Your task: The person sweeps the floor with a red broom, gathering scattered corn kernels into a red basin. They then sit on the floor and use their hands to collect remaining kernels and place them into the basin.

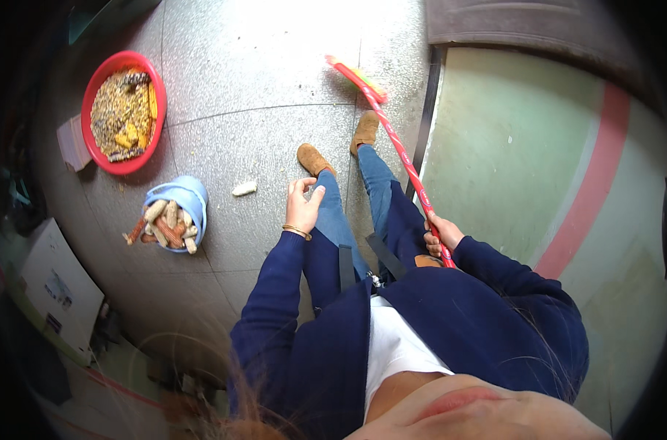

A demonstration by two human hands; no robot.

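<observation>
My right hand (443, 234) grips the red handle of a broom (402, 151) near its upper end. The broom's head (361, 80), red with green and yellow bristles, rests on or just above the floor beyond my feet; it is slightly blurred. My left hand (305, 203) hangs over my left leg with nothing in it, thumb and fingers apart. Left of that hand, a pale bare corn cob (244, 188) lies on the floor. Farther left stands a blue bucket (200, 192), heaped with whitish and reddish corn cobs (168, 224).
A red basin (160, 129) at the upper left holds loose corn kernels (110, 113) and several cobs, with a box-like block (74, 143) against it. Along my right runs a green wall (515, 137) with a red stripe (584, 181). A white cabinet (64, 291) stands at the lower left.
</observation>
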